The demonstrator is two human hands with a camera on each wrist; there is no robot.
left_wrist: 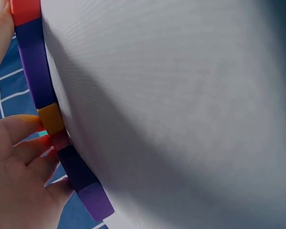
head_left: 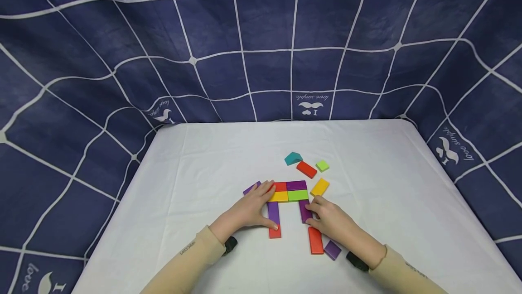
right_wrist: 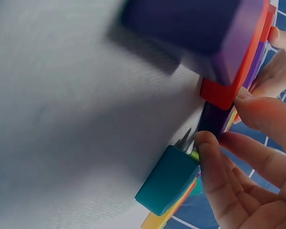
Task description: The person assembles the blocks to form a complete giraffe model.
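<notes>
Purple leg (head_left: 303,211) on white cloth (head_left: 228,149): from my station I see its upper end up against the green block (head_left: 297,195). The right hand (head_left: 331,218) pinches it, thumb and forefinger bent onto its outer edge with little room between them. The left hand (head_left: 253,205) is spread wide and grips nothing; its thumb rests on the lower red block (head_left: 275,233), its fingertips at the top red block (head_left: 281,186) and yellow block (head_left: 281,197).

What worries me is force. Too hard a shove upward through the purple leg could drive the green block into the top purple block (head_left: 296,185) and skew both rows. A turn of the right wrist could swing the leg off line; I judge it slightly slanted already. If the left thumb pressed sideways, the violet block (head_left: 273,212) could slip out too. The loose red block (head_left: 316,242) and purple square (head_left: 332,250) lie close below the right hand, so a dropped palm might scatter them. How firmly either hand presses, I cannot tell.
</notes>
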